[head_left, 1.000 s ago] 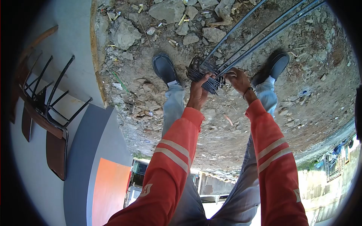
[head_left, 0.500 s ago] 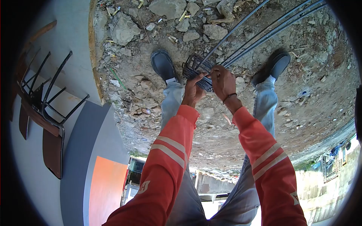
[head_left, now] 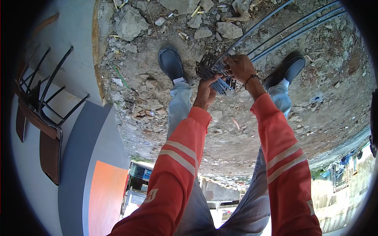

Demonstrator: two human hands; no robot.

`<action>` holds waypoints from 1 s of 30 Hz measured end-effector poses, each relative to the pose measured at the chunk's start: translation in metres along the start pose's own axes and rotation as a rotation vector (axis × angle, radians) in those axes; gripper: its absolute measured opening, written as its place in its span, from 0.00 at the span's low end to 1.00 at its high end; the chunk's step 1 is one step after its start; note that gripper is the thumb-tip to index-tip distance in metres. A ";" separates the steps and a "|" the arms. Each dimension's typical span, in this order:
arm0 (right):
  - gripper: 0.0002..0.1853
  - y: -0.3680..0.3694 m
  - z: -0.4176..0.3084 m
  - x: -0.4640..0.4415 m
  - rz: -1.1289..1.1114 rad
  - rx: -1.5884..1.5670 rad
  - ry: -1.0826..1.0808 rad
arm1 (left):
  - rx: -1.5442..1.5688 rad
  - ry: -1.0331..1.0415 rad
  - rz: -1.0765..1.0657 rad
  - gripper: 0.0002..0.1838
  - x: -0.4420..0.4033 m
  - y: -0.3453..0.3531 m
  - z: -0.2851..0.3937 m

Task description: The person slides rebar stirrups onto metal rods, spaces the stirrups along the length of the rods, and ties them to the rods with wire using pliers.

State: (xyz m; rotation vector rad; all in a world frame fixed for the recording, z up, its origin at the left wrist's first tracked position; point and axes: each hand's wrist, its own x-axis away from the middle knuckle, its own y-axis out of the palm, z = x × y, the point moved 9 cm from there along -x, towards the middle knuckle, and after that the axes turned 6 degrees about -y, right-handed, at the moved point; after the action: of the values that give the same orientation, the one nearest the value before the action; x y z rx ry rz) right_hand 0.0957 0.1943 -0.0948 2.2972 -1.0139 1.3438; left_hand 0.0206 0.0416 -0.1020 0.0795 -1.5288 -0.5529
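Gripping rings [head_left: 205, 70]: left hand [head_left: 205, 93], at their 6 o'clock. Right hand [head_left: 241, 67], 3 o'clock, fingers closed; exact hold hidden. Rods [head_left: 271, 15] extend from bundle toward 1–2 o'clock. Rings bunched between shoes [head_left: 170, 63]; none spaced along rods' exposed lengths.

Reaching down with both arms [head_left: 181, 153], converging at the hands. Holding left hand [head_left: 205, 93] curled, with thumb stretched toward right hand [head_left: 239, 67]. Angling right wrist [head_left: 252, 82] inward, with back of hand up and fingers bent near left thumb, slightly farther forward.
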 end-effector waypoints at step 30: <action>0.16 -0.071 0.059 0.021 0.369 0.468 0.004 | -0.011 0.001 -0.065 0.09 -0.016 0.068 -0.006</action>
State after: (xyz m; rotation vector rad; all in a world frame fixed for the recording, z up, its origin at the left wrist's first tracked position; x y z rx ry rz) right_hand 0.1892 0.2025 -0.1013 2.5067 -1.2813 1.9043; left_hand 0.0469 0.1052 -0.0910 0.1214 -1.5258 -0.6130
